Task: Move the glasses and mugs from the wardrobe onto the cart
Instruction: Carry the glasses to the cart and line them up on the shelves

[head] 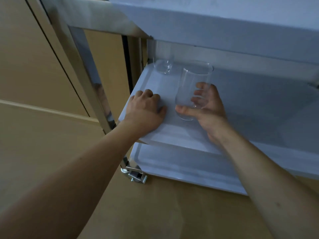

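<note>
- Wrapped around the lower part of a clear glass (194,88), my right hand (205,109) has the thumb across its near side and the fingers curled behind it, showing through the wall.
- That glass tilts away from me, mouth toward the back, its base just over the middle shelf (250,104) of the cart (107,107); I cannot tell if the base touches.
- My left hand (145,111) rests flat on the same shelf near its left edge, holding nothing, fingers loosely bent, knuckles up.
- A second glass (163,66) stands upright in the far left corner of that shelf, apart from the one I hold.
- Below is a lower shelf (172,163), and a metal wheel (135,174) at the cart's near corner.
</note>
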Available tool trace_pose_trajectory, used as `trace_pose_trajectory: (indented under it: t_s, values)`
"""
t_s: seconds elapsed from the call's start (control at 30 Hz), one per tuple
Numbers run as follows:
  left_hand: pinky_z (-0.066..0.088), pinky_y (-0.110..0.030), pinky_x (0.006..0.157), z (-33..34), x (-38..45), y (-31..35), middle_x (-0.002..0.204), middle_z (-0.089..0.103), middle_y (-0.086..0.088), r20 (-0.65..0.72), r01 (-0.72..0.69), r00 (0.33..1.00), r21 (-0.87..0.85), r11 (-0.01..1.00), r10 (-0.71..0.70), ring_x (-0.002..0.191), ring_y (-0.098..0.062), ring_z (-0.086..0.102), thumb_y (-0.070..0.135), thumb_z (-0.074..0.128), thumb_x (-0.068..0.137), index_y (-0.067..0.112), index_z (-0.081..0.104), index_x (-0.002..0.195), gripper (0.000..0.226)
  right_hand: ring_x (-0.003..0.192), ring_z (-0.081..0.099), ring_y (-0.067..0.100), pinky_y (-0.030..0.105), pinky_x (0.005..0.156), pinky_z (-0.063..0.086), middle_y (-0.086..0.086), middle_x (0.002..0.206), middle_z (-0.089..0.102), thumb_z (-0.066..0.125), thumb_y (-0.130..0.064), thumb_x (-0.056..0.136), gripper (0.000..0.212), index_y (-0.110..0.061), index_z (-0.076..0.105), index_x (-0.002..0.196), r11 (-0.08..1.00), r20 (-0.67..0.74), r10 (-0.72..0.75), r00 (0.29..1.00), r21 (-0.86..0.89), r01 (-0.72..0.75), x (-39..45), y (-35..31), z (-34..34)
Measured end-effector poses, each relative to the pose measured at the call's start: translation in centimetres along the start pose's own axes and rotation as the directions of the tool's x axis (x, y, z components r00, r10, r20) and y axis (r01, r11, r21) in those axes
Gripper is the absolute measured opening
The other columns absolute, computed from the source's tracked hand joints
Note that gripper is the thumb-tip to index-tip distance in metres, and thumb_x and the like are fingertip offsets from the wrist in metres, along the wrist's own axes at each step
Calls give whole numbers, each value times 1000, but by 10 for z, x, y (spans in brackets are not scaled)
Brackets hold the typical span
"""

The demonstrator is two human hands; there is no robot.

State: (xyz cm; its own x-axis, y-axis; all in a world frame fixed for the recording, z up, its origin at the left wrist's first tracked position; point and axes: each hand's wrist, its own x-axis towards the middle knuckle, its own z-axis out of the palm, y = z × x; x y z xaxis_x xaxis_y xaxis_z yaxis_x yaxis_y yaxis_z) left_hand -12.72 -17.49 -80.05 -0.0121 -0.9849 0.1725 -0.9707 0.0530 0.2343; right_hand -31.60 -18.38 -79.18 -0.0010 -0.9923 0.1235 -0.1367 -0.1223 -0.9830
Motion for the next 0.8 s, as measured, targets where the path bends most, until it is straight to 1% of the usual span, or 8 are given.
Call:
trace_pose_trajectory:
  t_s: [0.07, 0.13, 0.2, 0.27, 0.33, 0.43, 0.57, 0.8]
  values:
    - [38, -41, 96, 6, -1, 0, 122, 58, -6, -22, -8, 1000, 33, 999, 9, 113, -32, 50, 48, 44, 97, 17, 63, 119, 43, 105, 58, 14, 21, 89, 50, 3, 121, 56, 99, -19, 56, 87, -24, 51, 129, 995, -7, -33, 999, -92, 32, 14, 2, 1]
    - [37, -40, 96, 11, -1, -1, 118, 58, -5, -51, -25, 998, 33, 999, 26, 110, -31, 50, 47, 43, 98, 16, 62, 114, 39, 104, 60, 12, 24, 92, 52, 2, 119, 59, 99, -23, 56, 88, -23, 51, 130, 987, -18, -62, 998, -149, 59, 28, 3, 3]
    - [37, -40, 96, 12, -2, -2, 116, 58, -5, -67, -30, 997, 18, 999, 32, 107, -30, 50, 46, 42, 98, 16, 62, 112, 38, 106, 62, 14, 27, 95, 53, 4, 120, 60, 99, -24, 56, 92, -19, 50, 134, 979, -31, -85, 996, -186, 78, 41, 4, 7]
    - [37, -39, 96, 13, -3, -3, 114, 58, -5, -82, -37, 996, 10, 999, 38, 105, -29, 50, 45, 42, 99, 16, 63, 110, 38, 109, 63, 16, 28, 95, 54, 6, 123, 61, 99, -23, 57, 94, -14, 48, 135, 977, -63, -99, 993, -194, 85, 55, 7, 12]
    - [37, -38, 96, 13, -3, -3, 113, 59, -4, -89, -42, 995, 0, 999, 42, 105, -29, 51, 45, 41, 99, 16, 63, 109, 38, 109, 64, 17, 31, 96, 54, 7, 124, 62, 100, -23, 56, 93, -10, 48, 133, 976, -101, -110, 989, -199, 88, 71, 10, 15]
    - [37, -38, 97, 13, -2, -4, 114, 59, -4, -93, -46, 995, -16, 999, 44, 106, -29, 50, 46, 40, 99, 16, 64, 110, 39, 107, 65, 17, 29, 96, 54, 7, 124, 63, 100, -26, 56, 91, -9, 51, 131, 966, -118, -124, 985, -243, 92, 99, 14, 20]
    - [37, -37, 97, 13, -3, -3, 112, 59, -4, -105, -45, 994, -11, 999, 44, 105, -28, 50, 45, 40, 100, 16, 63, 107, 38, 107, 64, 16, 31, 99, 53, 6, 125, 63, 99, -28, 58, 89, -10, 53, 131, 959, -141, -128, 982, -270, 86, 136, 19, 25]
    - [38, -37, 99, 14, -3, -3, 112, 60, -3, -121, -52, 991, -15, 999, 50, 105, -27, 51, 46, 39, 101, 17, 64, 108, 39, 104, 60, 11, 19, 94, 50, 5, 126, 63, 96, -26, 64, 87, -9, 51, 136, 968, -180, -131, 975, -237, 87, 176, 25, 33]
